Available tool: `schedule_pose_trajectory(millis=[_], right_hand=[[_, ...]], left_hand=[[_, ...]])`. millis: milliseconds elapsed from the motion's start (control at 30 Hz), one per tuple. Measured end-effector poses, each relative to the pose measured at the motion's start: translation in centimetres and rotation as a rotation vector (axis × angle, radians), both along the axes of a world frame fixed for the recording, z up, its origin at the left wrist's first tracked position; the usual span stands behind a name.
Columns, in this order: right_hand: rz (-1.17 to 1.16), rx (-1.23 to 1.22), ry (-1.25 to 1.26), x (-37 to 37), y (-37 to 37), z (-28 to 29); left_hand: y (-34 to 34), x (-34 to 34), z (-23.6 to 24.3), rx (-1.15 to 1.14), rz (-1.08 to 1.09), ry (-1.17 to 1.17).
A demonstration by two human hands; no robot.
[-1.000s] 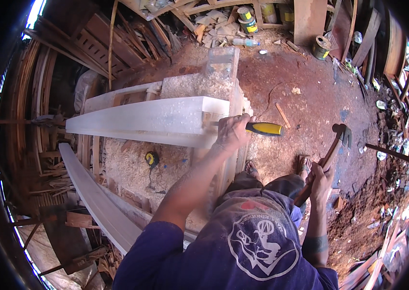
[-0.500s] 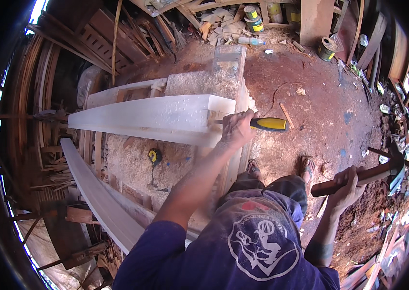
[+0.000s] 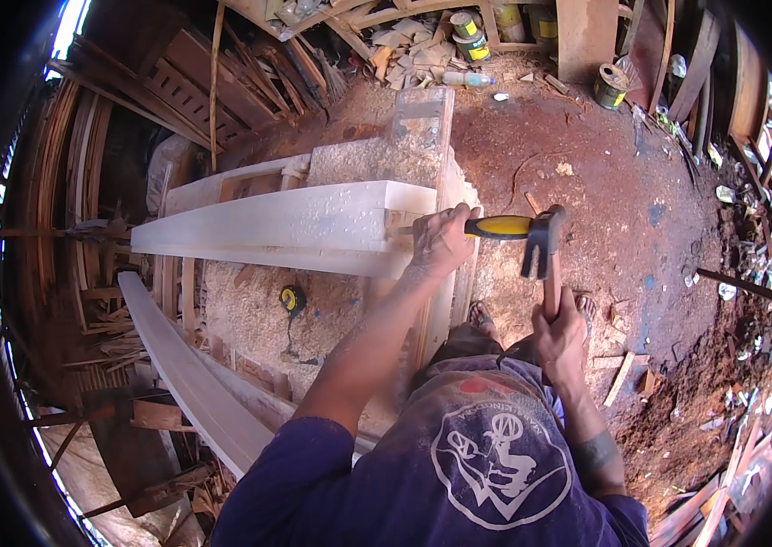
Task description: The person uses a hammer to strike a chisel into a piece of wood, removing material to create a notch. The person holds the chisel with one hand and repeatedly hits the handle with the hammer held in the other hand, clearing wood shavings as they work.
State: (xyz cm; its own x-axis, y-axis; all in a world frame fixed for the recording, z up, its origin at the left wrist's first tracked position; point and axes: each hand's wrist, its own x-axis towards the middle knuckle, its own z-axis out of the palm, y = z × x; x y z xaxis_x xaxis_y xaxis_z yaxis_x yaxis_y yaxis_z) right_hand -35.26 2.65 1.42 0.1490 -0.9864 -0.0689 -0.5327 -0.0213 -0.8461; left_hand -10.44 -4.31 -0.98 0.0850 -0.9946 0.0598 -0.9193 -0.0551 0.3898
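Fingers (image 3: 447, 221) round chisel (image 3: 500, 227) (tape measure (image 3: 291, 298) nearby)

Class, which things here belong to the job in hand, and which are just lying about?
Job in hand:
yellow-handled chisel, in the left hand
claw hammer, in the right hand
pale timber, at the chisel's blade end

Apparently lying about:
plastic bottle
metal can
wood offcuts
tape measure, untouched

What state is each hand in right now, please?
Left hand: closed, holding the yellow-and-black-handled chisel.
Right hand: closed, holding the claw hammer by its handle.
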Motion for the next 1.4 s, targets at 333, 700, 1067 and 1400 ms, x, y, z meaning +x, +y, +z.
schedule_pose_trajectory(millis=[333,700,1067,1400], right_hand=[[-0.327,-0.125,-0.550,-0.9,0.3,-3.6],[-0.465,0.189,-0.478,-8.1,-4.6,-1.7],[-0.444,0.291,-0.615,-6.4,-3.7,-1.4],[-0.445,0.373,-0.634,-6.3,-1.7,-2.1]], left_hand=[[-0.3,-0.2,0.0,-0.041,-0.035,-0.037],[2.1,6.2,4.0,-0.196,0.221,0.590],[1.0,2.7,8.3,-0.374,0.167,0.616],[1.8,-0.3,0.4,-0.257,-0.160,0.046]])
